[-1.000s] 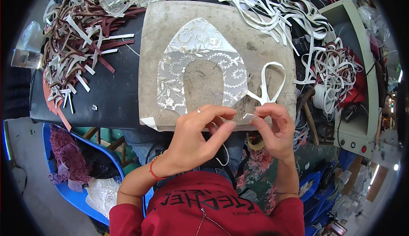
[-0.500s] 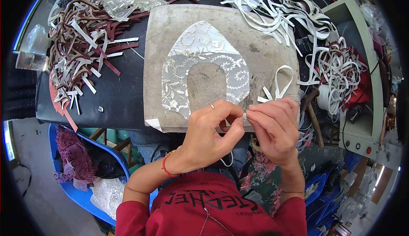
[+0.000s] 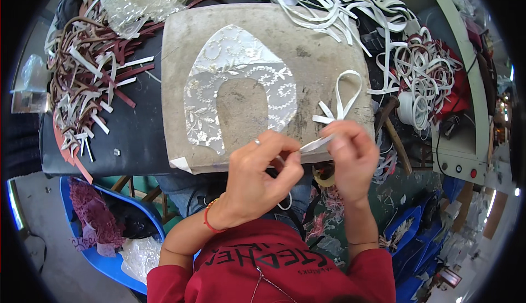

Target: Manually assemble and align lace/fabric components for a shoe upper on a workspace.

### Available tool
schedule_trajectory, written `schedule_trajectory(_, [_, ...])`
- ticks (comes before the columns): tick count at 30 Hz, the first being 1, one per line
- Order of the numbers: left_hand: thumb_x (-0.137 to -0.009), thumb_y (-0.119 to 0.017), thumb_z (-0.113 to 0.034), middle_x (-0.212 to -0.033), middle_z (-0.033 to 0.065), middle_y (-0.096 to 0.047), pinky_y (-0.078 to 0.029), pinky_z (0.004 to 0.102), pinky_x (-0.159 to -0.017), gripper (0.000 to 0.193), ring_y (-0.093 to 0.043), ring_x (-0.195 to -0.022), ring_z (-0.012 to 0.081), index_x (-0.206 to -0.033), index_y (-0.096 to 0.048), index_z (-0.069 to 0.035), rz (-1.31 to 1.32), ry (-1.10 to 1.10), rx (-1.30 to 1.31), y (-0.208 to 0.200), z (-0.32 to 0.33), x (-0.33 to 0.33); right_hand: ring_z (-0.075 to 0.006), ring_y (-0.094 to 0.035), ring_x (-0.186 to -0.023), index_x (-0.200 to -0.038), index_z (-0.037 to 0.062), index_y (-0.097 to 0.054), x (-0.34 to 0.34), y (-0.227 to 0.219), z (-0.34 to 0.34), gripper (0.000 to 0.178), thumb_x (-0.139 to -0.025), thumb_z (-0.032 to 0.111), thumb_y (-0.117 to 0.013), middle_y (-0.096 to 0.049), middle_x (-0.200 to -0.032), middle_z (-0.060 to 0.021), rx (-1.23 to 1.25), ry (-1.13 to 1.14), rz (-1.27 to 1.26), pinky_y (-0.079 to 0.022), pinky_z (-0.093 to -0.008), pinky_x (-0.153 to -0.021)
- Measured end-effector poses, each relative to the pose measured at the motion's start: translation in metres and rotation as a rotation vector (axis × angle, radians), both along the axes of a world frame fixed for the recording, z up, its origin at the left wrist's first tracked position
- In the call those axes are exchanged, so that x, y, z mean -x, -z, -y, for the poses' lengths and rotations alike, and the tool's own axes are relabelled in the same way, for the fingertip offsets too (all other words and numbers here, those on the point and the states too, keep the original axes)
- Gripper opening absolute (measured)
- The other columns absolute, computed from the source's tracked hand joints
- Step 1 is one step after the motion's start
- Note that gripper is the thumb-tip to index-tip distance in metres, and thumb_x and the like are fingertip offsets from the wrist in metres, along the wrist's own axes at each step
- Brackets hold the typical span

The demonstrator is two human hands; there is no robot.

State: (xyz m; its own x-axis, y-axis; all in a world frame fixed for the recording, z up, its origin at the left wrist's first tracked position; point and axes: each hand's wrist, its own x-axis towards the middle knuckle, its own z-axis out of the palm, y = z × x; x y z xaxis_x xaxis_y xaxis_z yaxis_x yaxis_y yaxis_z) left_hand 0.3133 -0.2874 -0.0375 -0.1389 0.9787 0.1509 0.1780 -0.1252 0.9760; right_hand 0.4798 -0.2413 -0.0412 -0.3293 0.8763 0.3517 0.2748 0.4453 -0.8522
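Note:
A narrow white strip [image 3: 316, 145] is stretched between my two hands above the near edge of a grey-beige slab [image 3: 307, 24]. My left hand [image 3: 257, 177], with a ring and a red wrist cord, pinches one end between thumb and fingers. Slightly smeared by motion, my right hand [image 3: 355, 160] grips the other end. Below the left hand a thin white loop [image 3: 285, 202] hangs down. Just beyond the hands lies a horseshoe-shaped white lace shoe upper [image 3: 282, 92] with floral embroidery, untouched. Another looped white strip [image 3: 346, 97] rests beyond the right hand.
Brown, maroon and white strips [image 3: 90, 70] heap at the left on the black table [image 3: 131, 133]. White strips [image 3: 329, 7] and a coiled bundle [image 3: 424, 78] lie at the right, near a wooden-handled hammer [image 3: 397, 144]. Blue bins [image 3: 156, 218] stand below.
My right hand has drawn away from the left, so a length of white strip now shows between them. The whole worktop appears shifted leftward in view.

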Motion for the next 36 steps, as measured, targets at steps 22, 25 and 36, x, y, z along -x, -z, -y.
schedule_trajectory(22, [-0.088, -0.065, -0.020, -0.098, 0.0147, -0.066, -0.051, 0.0278, -0.077, 0.030, -0.067, -0.087, 0.0179, -0.104, -0.060, 0.005, 0.038, 0.837, 0.226, -0.058, -0.079, -0.067, -0.0131, -0.046, -0.050, -0.116, -0.0053, -0.046, -0.097, -0.119, -0.038, 0.032, -0.100, 0.016, -0.030, -0.055, -0.081, -0.0109, 0.106, -0.381, -1.170, -0.038, -0.0252, -0.047])
schedule_trajectory(25, [-0.093, -0.058, -0.015, -0.089, 0.0050, -0.065, -0.051, 0.0240, -0.072, 0.022, -0.065, -0.079, 0.0117, -0.103, -0.062, 0.004, 0.321, 0.800, 0.237, -0.054, -0.081, -0.061, -0.0113, -0.044, -0.056, -0.109, -0.0041, -0.049, -0.125, -0.103, -0.032, 0.023, -0.099, 0.013, -0.036, -0.052, -0.080, -0.0078, 0.050, -0.157, -1.260, -0.038, -0.0240, -0.051])
schedule_trajectory(36, [-0.092, -0.056, -0.015, -0.073, 0.0001, -0.060, -0.045, 0.0190, -0.058, 0.019, -0.057, -0.059, 0.0059, -0.096, -0.064, 0.001, 0.244, 0.462, 0.026, -0.095, -0.094, 0.010, -0.0097, -0.044, -0.070, -0.114, -0.0057, -0.047, -0.281, 0.040, 0.086, 0.020, -0.097, 0.005, -0.045, -0.048, -0.083, -0.0040, 0.248, 0.708, -1.170, -0.040, -0.0208, -0.062])
